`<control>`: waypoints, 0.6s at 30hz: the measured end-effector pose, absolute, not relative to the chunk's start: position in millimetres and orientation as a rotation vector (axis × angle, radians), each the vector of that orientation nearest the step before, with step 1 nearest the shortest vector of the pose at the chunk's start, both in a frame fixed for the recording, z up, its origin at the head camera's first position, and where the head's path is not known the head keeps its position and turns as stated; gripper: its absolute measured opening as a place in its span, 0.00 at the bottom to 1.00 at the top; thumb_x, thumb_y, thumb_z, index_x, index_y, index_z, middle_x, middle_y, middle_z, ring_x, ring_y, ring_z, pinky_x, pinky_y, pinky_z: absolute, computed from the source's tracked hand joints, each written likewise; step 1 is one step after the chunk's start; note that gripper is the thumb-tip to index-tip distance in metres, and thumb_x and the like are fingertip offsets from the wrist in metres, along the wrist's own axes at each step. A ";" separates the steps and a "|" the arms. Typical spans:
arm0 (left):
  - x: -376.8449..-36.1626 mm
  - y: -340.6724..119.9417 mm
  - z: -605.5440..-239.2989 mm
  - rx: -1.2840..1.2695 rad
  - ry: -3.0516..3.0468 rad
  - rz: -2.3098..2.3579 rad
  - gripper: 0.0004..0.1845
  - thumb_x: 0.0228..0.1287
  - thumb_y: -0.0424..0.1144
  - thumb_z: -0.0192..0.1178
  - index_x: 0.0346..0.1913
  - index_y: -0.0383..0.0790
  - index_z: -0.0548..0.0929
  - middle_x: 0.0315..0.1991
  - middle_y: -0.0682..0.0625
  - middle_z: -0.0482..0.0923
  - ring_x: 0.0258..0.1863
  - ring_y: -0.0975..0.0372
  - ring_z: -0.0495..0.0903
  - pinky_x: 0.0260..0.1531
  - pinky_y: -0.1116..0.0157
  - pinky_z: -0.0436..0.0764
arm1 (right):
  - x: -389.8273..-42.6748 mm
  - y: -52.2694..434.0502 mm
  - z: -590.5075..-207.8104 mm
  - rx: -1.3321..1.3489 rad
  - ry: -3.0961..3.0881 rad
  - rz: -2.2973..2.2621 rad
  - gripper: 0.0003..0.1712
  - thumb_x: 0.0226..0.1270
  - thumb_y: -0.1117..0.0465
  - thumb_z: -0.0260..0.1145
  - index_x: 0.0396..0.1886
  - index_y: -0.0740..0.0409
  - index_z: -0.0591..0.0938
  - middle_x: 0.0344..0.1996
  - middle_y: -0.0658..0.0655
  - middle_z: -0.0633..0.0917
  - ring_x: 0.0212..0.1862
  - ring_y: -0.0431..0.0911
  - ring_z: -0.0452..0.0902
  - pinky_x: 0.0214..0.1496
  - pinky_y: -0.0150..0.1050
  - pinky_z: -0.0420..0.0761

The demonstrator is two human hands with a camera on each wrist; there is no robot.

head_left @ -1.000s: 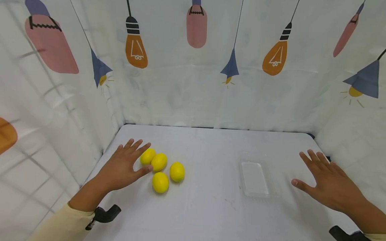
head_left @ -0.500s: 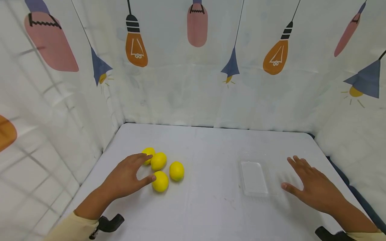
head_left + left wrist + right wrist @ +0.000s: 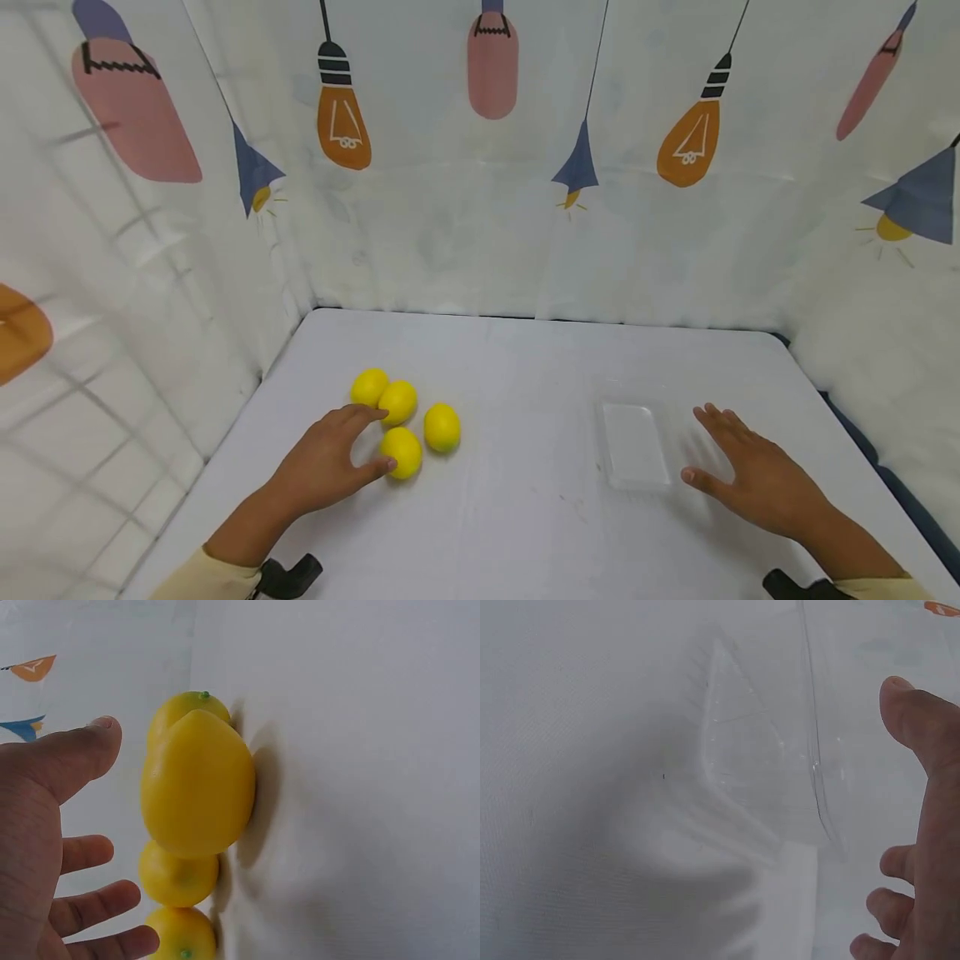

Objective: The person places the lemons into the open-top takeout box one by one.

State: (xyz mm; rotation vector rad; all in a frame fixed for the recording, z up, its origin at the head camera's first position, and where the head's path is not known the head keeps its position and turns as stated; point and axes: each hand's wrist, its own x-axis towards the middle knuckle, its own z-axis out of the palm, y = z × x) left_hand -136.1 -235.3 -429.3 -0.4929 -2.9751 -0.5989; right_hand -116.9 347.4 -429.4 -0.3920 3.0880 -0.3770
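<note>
Several yellow lemons lie grouped on the left of the white table. My left hand [image 3: 327, 461] reaches over them, thumb and fingers spread apart, right beside the nearest lemon [image 3: 401, 452]. In the left wrist view that lemon [image 3: 199, 787] stands large in front of the others, with a gap between it and the thumb. On the right lies a clear plastic container [image 3: 634, 445]. Close to its right side, my right hand [image 3: 761, 479] hovers with fingers extended and holds nothing. The right wrist view shows the container's clear wall [image 3: 742, 727] beside the fingers.
The white table [image 3: 525, 517] has rounded far corners. White cloth [image 3: 450, 242] printed with hanging lamps and bulbs encloses it at the back and sides. Another lemon [image 3: 442, 427] sits slightly right of the group.
My left hand has come down and right toward the nearest lemon, its fingers bending a little. My right hand has moved left, closer to the clear container. Lemons and container stay in place.
</note>
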 end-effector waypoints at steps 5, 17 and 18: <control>-134.0 -231.1 -434.3 -0.460 -3.010 -0.619 0.40 0.56 0.65 0.72 0.66 0.45 0.78 0.64 0.45 0.76 0.65 0.44 0.73 0.63 0.40 0.72 | -116.8 345.1 -435.0 -0.383 3.078 -0.382 0.55 0.68 0.29 0.63 0.82 0.58 0.58 0.78 0.65 0.62 0.74 0.68 0.58 0.61 0.74 0.68; -131.2 -223.7 -445.3 -0.445 -3.083 -0.621 0.44 0.55 0.67 0.71 0.70 0.44 0.75 0.66 0.45 0.76 0.65 0.46 0.73 0.64 0.41 0.72 | -120.0 340.1 -440.6 -0.369 3.073 -0.347 0.56 0.64 0.28 0.65 0.80 0.57 0.61 0.76 0.66 0.64 0.73 0.70 0.60 0.58 0.74 0.71; -131.3 -223.0 -446.0 -0.449 -3.081 -0.624 0.44 0.55 0.66 0.72 0.70 0.44 0.75 0.65 0.45 0.76 0.65 0.46 0.73 0.64 0.41 0.72 | -119.8 339.6 -440.7 -0.367 3.072 -0.345 0.57 0.64 0.27 0.64 0.80 0.57 0.62 0.76 0.66 0.64 0.73 0.70 0.60 0.58 0.74 0.71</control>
